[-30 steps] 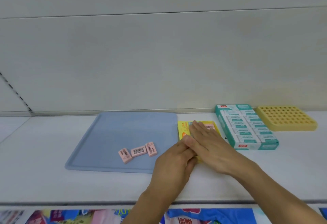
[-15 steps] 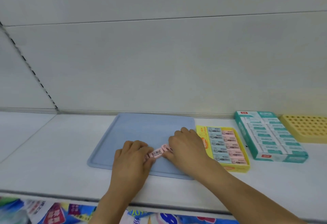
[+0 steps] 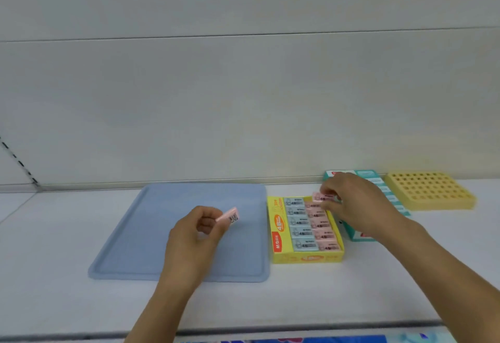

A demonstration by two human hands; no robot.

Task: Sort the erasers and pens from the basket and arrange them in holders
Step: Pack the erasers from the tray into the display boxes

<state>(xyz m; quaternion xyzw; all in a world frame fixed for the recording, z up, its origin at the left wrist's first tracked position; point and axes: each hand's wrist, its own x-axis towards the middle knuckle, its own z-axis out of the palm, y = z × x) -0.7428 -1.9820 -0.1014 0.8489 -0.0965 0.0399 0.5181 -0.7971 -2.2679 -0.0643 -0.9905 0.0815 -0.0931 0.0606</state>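
My left hand [image 3: 196, 234] holds a pink eraser [image 3: 230, 215] pinched in its fingertips above the blue tray [image 3: 151, 234]. My right hand [image 3: 359, 204] grips another pink eraser [image 3: 322, 197] at the far end of the yellow eraser box [image 3: 305, 258], just over its pink column. The box holds a column of pale blue erasers [image 3: 299, 225] and a column of pink ones [image 3: 322, 230]. No eraser lies on the tray.
A teal eraser box [image 3: 364, 235] lies right of the yellow box, partly behind my right hand. A yellow holder with a grid of holes [image 3: 430, 189] sits at the far right. The white shelf's front edge [image 3: 297, 330] runs below.
Both hands picked the pink erasers up off the tray. My right hand carried one to the far end of the yellow box; my left hand lifted another above the tray.
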